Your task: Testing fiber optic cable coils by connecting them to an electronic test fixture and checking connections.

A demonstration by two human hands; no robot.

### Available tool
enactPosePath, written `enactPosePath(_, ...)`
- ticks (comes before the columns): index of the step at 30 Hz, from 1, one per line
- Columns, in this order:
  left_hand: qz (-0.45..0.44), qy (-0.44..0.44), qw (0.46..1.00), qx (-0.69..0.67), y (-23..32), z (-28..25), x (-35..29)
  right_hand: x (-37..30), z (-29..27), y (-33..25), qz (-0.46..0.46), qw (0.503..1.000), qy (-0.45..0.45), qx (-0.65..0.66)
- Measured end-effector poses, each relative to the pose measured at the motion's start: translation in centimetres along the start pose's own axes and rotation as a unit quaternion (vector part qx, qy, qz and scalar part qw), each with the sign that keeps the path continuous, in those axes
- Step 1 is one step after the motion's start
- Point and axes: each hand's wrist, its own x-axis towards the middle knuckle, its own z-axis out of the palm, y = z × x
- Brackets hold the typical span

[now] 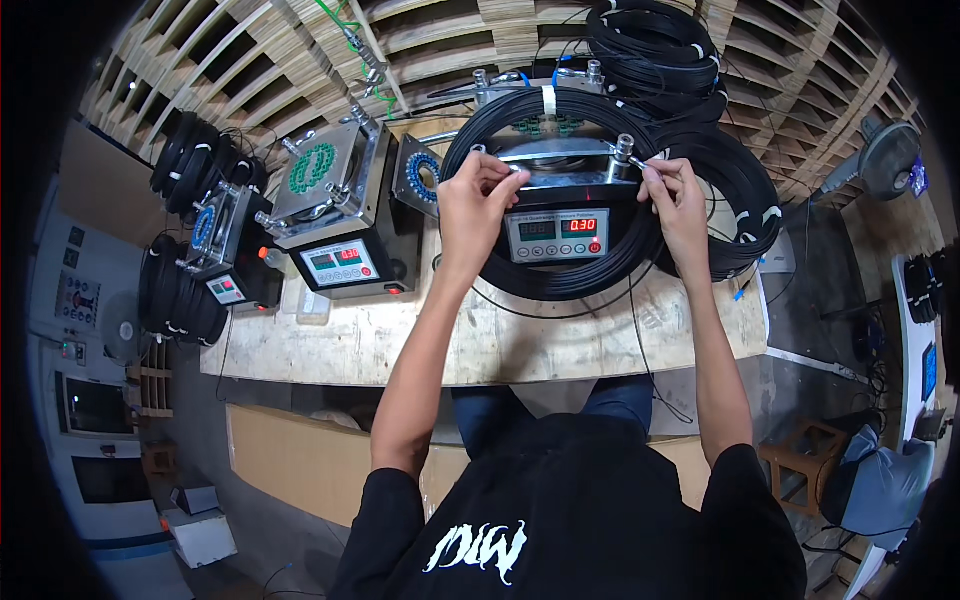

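My left hand (483, 200) is closed, thumb against forefinger, at the left corner of a polishing machine's metal top plate (560, 180). What it pinches is too small to name. My right hand (675, 195) is closed in a similar pinch beside a knurled metal post (625, 150) at the plate's right corner. A small pale tip shows at its fingers, but I cannot make out what it is. Around the machine stands a large coil of black cable (560, 290), bound with white tape at the top. The machine's control panel (560, 236) has a lit red display.
Two more polishing machines, one nearer (335, 260) and one farther left (228, 250), stand on the wooden bench (340, 350). Black cable coils (655, 45) pile up behind, with another coil (745, 200) at right. A fan (885, 165) stands at far right. A loose cable hangs over the bench's front edge.
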Motion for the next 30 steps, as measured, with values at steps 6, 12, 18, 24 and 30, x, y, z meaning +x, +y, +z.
enactPosePath(6, 0.100, 0.057, 0.987, 0.112, -0.8, 0.8, -0.7, 0.3, 0.6, -0.1, 0.024, 0.998, 0.031, -0.047)
enactPosePath(12, 0.218, 0.233, 0.927, 0.195, -1.4, -2.8, -1.8, 0.1, 0.5, 0.7, -0.011, 0.999, 0.049, -0.016)
enactPosePath(18, 0.012, 0.016, 1.000, 0.018, -2.7, -5.6, 0.2, -0.5, 0.8, -0.1, -0.079, 0.984, 0.084, -0.137)
enactPosePath(24, 0.023, -0.004, 0.999, -0.043, -3.2, -4.8, 1.6, 0.5, -0.2, -0.2, 0.071, 0.991, 0.043, -0.105)
enactPosePath(30, -0.014, -0.015, 0.993, -0.117, -4.8, -5.3, 2.0, 0.1, 1.0, -0.5, -0.044, 0.996, 0.075, -0.036)
